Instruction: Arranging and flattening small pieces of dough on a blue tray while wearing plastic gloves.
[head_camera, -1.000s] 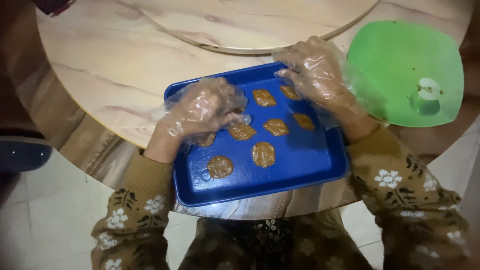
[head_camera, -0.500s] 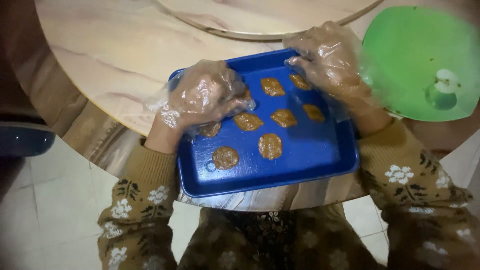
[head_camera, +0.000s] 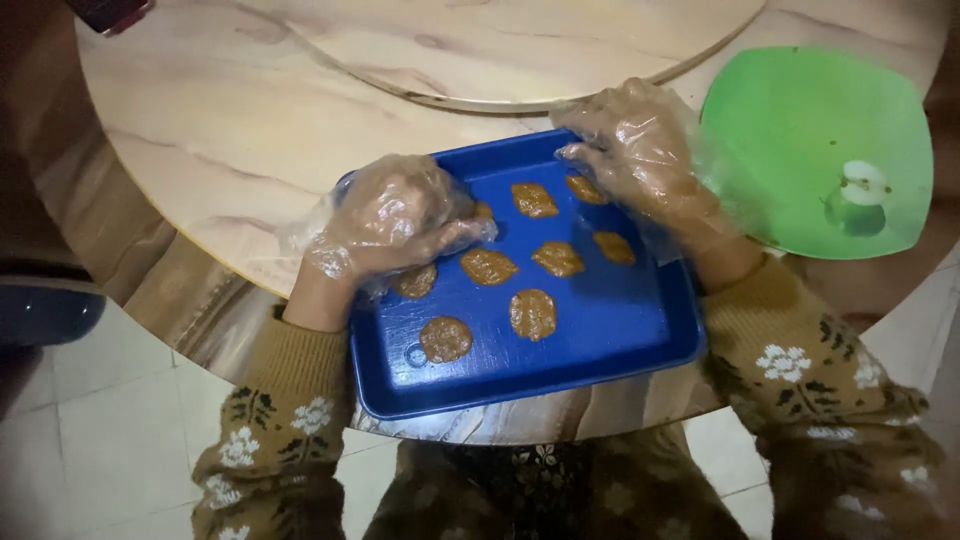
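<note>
Between the two hands sits a blue rectangular tray (head_camera: 610, 330) at the near edge of the round, marble-patterned surface (head_camera: 210, 130), its front rim reaching out over that edge. Both hands wear loose, clear plastic gloves. The left hand (head_camera: 385, 220) is curled over the tray's far left corner, fingers bent inward as if cupping or pressing something small; whether it actually has dough in its grip cannot be told through the crumpled glove. The right hand (head_camera: 640, 150) rests on the far right corner of the tray, fingers half bent and spread, touching the rim and holding nothing that can be seen.

Between and just below the hands lie brown, flattened dough pieces (head_camera: 534, 313), roughly eight in sight, set apart from one another in loose rows. One piece lies partly under the left hand's fingers, and another is just beside the right hand's fingers. The nearer strip of the tray and its right side are still bare blue, so judging by the layout, the tray looks a bit over half filled, with room left for more pieces. Just beyond the right hand, a green square plate (head_camera: 815, 150) lies on the surface.
</note>
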